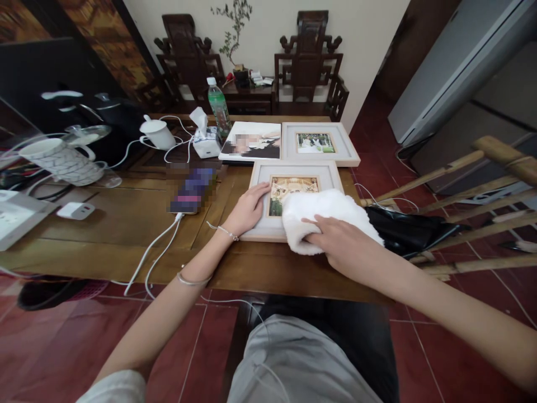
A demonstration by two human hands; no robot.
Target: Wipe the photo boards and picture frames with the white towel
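Note:
A white picture frame point(293, 173) lies flat near the front edge of the wooden table point(126, 224). My left hand point(247, 210) rests on its left border, fingers laid flat and apart. My right hand point(339, 240) presses a fluffy white cloth point(323, 210) onto the frame's lower right part, fingers flat on the cloth. The cloth hides that corner of the frame.
Behind lie a second white frame point(321, 143) and an unframed photo print point(251, 143). A phone point(193, 190) on a white cable, a tissue box point(206, 143), a green bottle point(218, 109), mugs point(62, 159) and chargers sit left. A black bag point(411, 229) and bamboo rack point(482, 190) stand right.

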